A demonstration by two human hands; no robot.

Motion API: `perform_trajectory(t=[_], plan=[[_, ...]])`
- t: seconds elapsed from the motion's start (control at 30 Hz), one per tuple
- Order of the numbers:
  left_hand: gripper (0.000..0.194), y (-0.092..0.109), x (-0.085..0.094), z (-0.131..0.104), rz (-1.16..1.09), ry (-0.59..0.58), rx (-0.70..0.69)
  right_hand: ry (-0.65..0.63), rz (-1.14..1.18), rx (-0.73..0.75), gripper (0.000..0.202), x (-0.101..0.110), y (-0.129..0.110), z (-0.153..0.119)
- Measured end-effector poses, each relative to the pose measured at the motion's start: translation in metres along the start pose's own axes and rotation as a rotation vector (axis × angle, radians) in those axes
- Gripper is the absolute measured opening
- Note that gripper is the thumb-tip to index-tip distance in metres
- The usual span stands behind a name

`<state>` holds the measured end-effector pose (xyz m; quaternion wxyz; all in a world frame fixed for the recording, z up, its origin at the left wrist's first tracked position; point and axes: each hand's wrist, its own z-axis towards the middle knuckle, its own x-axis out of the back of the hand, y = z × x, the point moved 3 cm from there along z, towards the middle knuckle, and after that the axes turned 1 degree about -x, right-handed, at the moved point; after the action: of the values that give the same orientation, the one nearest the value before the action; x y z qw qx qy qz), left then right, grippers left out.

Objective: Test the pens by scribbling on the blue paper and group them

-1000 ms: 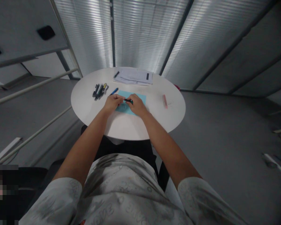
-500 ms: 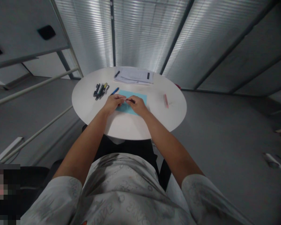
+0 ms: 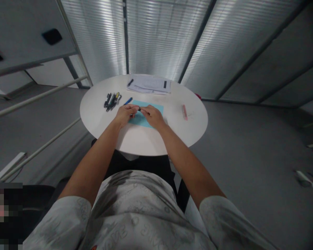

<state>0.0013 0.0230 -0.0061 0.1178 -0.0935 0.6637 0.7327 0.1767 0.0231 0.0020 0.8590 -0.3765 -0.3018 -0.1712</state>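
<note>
Over a light-blue sheet of paper (image 3: 142, 122), my left hand (image 3: 124, 114) and my right hand (image 3: 154, 116) meet at the fingertips. Both are closed in a pinch on a small dark object (image 3: 139, 109), perhaps a pen part; most of it is hidden by the fingers. A blue pen (image 3: 128, 101) lies just beyond my left hand, by the sheet's far left corner. Left of that is a bunch of several pens and markers (image 3: 111, 101), mostly dark, one with yellow.
The round white table (image 3: 143, 143) carries a stack of printed papers (image 3: 148, 84) at its far side, with a dark pen (image 3: 130, 82) on it. A pink stick-like item (image 3: 185, 112) lies to the right, small bits beside it. White rails (image 3: 39, 93) stand at left.
My fingers have shifted slightly around the dark object. It now shows between the two hands' fingertips, where before it showed mostly under my right hand's fingers.
</note>
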Motion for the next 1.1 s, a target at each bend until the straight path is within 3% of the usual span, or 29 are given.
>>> perform_trajectory(t=[0.17,0.33,0.4,0.53,0.63,0.9,1.1], plan=[[0.019,0.002,0.001,0.0,-0.035,0.039,-0.012,0.046,0.048,-0.009,0.016,0.001,0.002,0.003],[0.022,0.002,0.0,-0.002,-0.014,0.036,-0.011,-0.026,0.098,-0.011,0.026,0.004,0.0,0.002],[0.023,0.003,-0.001,-0.003,0.011,0.037,-0.021,-0.004,0.121,-0.044,0.017,0.004,0.0,0.0],[0.02,0.004,0.0,-0.003,0.03,0.075,-0.053,0.062,0.151,-0.145,0.02,0.002,0.002,-0.001],[0.021,0.004,0.003,-0.001,-0.015,0.077,-0.044,0.032,0.163,-0.179,0.021,0.002,0.0,0.001],[0.022,0.004,0.001,-0.002,-0.063,0.06,-0.015,0.024,0.078,-0.058,0.019,0.006,-0.008,0.0],[0.022,0.003,0.003,0.001,-0.094,0.078,-0.015,0.007,-0.029,-0.071,0.026,0.003,-0.007,0.001]])
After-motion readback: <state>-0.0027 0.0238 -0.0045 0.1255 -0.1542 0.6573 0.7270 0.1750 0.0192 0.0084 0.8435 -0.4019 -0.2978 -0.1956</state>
